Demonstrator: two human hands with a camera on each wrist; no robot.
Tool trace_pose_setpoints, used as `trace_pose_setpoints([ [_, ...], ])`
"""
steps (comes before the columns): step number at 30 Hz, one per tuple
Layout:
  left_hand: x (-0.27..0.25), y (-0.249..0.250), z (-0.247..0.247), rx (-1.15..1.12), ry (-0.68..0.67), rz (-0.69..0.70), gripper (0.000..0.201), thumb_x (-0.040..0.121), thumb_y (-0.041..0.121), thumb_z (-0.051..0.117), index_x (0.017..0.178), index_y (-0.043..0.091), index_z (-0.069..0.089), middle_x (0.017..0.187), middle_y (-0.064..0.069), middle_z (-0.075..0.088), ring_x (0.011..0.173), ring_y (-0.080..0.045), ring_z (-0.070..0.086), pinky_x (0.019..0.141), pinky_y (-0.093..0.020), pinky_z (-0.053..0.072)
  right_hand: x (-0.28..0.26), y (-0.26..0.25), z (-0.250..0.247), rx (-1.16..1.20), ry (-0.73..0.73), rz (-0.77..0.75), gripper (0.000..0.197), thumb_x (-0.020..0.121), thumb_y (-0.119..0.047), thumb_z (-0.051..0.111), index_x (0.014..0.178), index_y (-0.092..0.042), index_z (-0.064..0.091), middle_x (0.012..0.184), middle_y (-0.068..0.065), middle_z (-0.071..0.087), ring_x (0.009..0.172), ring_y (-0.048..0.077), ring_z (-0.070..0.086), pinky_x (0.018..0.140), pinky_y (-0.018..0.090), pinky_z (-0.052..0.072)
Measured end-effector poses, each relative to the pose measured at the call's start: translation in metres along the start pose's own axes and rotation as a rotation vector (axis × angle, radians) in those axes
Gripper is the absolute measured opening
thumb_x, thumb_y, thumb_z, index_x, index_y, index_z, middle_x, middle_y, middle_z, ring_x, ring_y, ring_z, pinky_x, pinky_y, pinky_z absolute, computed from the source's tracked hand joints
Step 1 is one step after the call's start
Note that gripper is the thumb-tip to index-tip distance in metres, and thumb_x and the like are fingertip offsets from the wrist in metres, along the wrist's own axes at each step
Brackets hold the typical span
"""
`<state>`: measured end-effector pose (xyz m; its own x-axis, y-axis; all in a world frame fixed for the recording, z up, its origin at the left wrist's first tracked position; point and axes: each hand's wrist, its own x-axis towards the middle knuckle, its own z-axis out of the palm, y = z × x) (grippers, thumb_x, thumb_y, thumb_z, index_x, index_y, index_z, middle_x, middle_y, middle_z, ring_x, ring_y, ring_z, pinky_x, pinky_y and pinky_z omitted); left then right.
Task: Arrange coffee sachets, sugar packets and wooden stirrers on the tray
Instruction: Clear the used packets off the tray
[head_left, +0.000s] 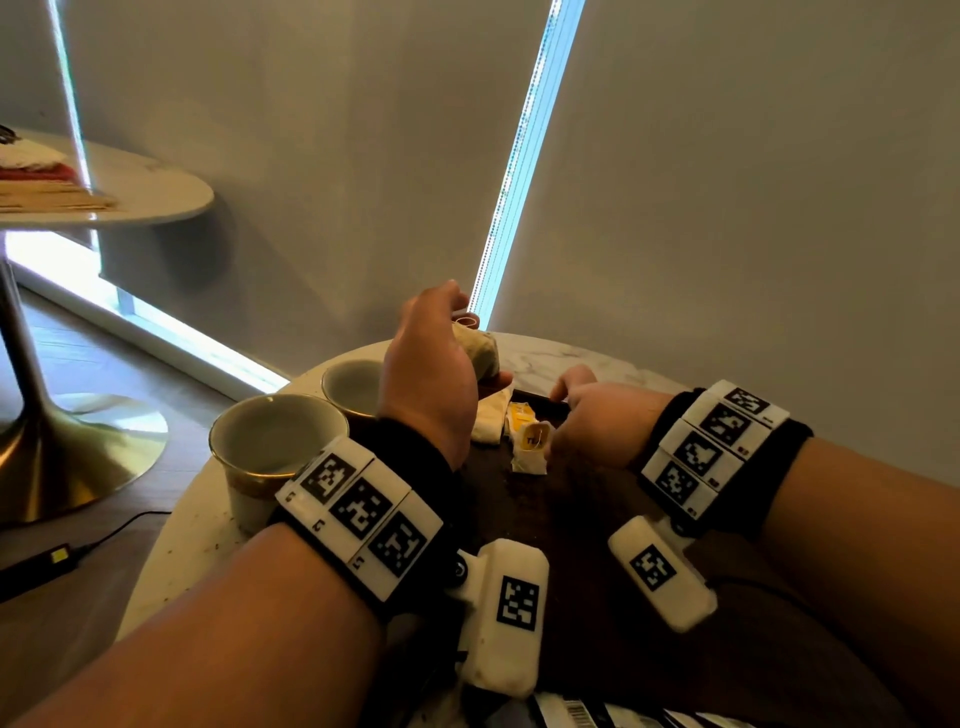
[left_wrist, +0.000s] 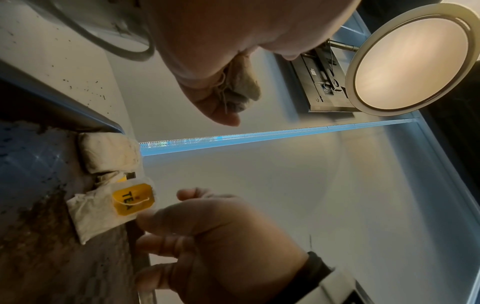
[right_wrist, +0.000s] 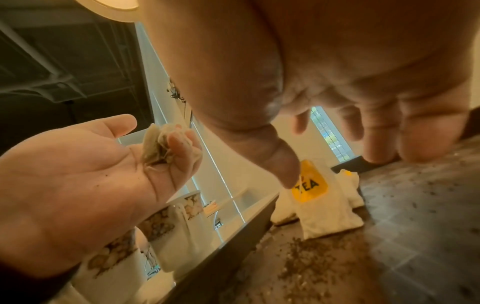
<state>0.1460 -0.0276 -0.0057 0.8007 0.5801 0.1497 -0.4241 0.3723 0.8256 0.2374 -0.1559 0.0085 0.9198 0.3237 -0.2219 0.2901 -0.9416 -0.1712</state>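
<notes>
Two white cups (head_left: 275, 441) with patterned bands stood at the left of the marble tabletop (head_left: 561, 358), just outside the dark tray (head_left: 519, 499), probably parked clear of the sorting.

Left hand (head_left: 431, 374) was raised above the tray's far-left corner, fingers curled round a bunch of pale tea sachets (right_wrist: 161, 148) with strings trailing. Grip clenched on them; likely gathered up for setting down together.

Below it, more sachets (left_wrist: 109, 152) lay in a loose heap at the tray's far edge. One leaned up in front, its yellow "TEA" tag (left_wrist: 132, 199) facing the right wrist camera.

Right hand (head_left: 597, 415) hovered low beside that tagged sachet (right_wrist: 327, 211), thumb tip close to the tag, fingers relaxed and spread. Grip released, holding nothing; contact with the tag could not be made out. Probably poised to straighten or lift it.

Loose brown granules (right_wrist: 311, 259) were scattered over the tray floor.

Hard to make out: no sugar packets or wooden stirrers were identifiable. The number of sachets in the left hand was hidden by the fingers. Printed packaging (head_left: 582, 717) was cut off at the bottom edge of the head view.
</notes>
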Motion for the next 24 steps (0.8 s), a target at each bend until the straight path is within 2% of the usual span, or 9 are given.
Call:
trace_pose_setpoints([
  [3, 0.005, -0.004, -0.002, -0.023, 0.000, -0.050, 0.021, 0.106, 0.035, 0.040, 0.097, 0.027, 0.058, 0.115, -0.011, 0.053, 0.096, -0.031, 0.059, 0.068, -0.035, 0.056, -0.006, 0.003, -0.007, 0.046, 0.066, -0.079, 0.024, 0.086, -0.023, 0.070, 0.104, -0.022, 0.054, 0.090, 0.001, 0.063, 0.079, 0.013, 0.056, 0.065, 0.029, 0.047],
  [5, 0.007, -0.005, -0.003, -0.021, 0.002, -0.065, 0.021, 0.105, 0.036, 0.041, 0.098, 0.026, 0.058, 0.114, -0.011, 0.054, 0.096, -0.030, 0.059, 0.066, -0.034, 0.055, -0.010, 0.005, -0.011, 0.119, 0.028, -0.155, 0.004, 0.089, -0.021, 0.068, 0.091, -0.021, 0.064, 0.086, 0.000, 0.065, 0.076, 0.013, 0.056, 0.071, 0.032, 0.050],
  [6, 0.008, -0.005, -0.003, -0.022, 0.008, -0.066, 0.021, 0.105, 0.035, 0.041, 0.098, 0.025, 0.058, 0.114, -0.011, 0.054, 0.095, -0.030, 0.059, 0.065, -0.034, 0.055, -0.012, 0.006, -0.011, 0.161, -0.027, -0.176, 0.002, 0.090, -0.021, 0.067, 0.092, -0.022, 0.068, 0.090, 0.000, 0.068, 0.079, 0.013, 0.058, 0.077, 0.033, 0.051],
  [8, 0.008, -0.005, -0.003, -0.017, 0.006, -0.061, 0.022, 0.105, 0.035, 0.041, 0.098, 0.024, 0.059, 0.113, -0.012, 0.054, 0.093, -0.030, 0.059, 0.064, -0.033, 0.055, -0.014, 0.006, -0.007, 0.168, -0.139, -0.181, 0.015, 0.092, -0.023, 0.067, 0.105, -0.028, 0.072, 0.108, -0.004, 0.070, 0.095, 0.011, 0.061, 0.088, 0.033, 0.050],
  [10, 0.008, -0.006, -0.002, -0.006, 0.004, -0.044, 0.022, 0.106, 0.034, 0.040, 0.097, 0.025, 0.059, 0.113, -0.012, 0.054, 0.089, -0.029, 0.059, 0.065, -0.035, 0.055, -0.013, 0.005, -0.002, 0.036, -0.200, -0.179, 0.025, 0.093, -0.027, 0.066, 0.116, -0.035, 0.070, 0.124, -0.009, 0.063, 0.116, 0.012, 0.056, 0.100, 0.031, 0.043],
  [13, 0.008, -0.006, -0.003, 0.000, 0.005, -0.032, 0.023, 0.106, 0.033, 0.039, 0.095, 0.026, 0.059, 0.110, -0.012, 0.054, 0.082, -0.026, 0.060, 0.068, -0.038, 0.055, -0.013, 0.001, 0.003, -0.093, -0.262, -0.189, 0.034, 0.094, -0.030, 0.064, 0.127, -0.039, 0.064, 0.142, -0.011, 0.053, 0.132, 0.013, 0.046, 0.100, 0.027, 0.032],
  [16, 0.007, -0.006, -0.002, 0.001, 0.015, -0.041, 0.024, 0.106, 0.032, 0.039, 0.095, 0.025, 0.059, 0.106, -0.010, 0.054, 0.077, -0.024, 0.060, 0.069, -0.039, 0.055, -0.014, -0.003, 0.004, -0.134, -0.273, -0.187, 0.040, 0.094, -0.032, 0.064, 0.133, -0.039, 0.060, 0.147, -0.012, 0.050, 0.135, 0.013, 0.044, 0.098, 0.027, 0.030],
  [20, 0.009, -0.006, -0.002, -0.026, 0.030, -0.064, 0.022, 0.104, 0.033, 0.043, 0.096, 0.023, 0.060, 0.105, -0.010, 0.056, 0.077, -0.024, 0.060, 0.065, -0.037, 0.054, -0.012, -0.008, 0.005, -0.131, -0.244, -0.183, 0.038, 0.095, -0.032, 0.064, 0.133, -0.036, 0.061, 0.138, -0.010, 0.057, 0.125, 0.012, 0.051, 0.093, 0.026, 0.035],
  [24, 0.008, -0.005, -0.002, -0.052, 0.029, -0.079, 0.021, 0.104, 0.034, 0.044, 0.097, 0.022, 0.060, 0.106, -0.010, 0.055, 0.081, -0.026, 0.060, 0.066, -0.036, 0.055, -0.009, -0.009, 0.006, -0.121, -0.233, -0.193, 0.037, 0.095, -0.030, 0.064, 0.131, -0.034, 0.063, 0.134, -0.009, 0.060, 0.122, 0.012, 0.053, 0.092, 0.026, 0.036],
])
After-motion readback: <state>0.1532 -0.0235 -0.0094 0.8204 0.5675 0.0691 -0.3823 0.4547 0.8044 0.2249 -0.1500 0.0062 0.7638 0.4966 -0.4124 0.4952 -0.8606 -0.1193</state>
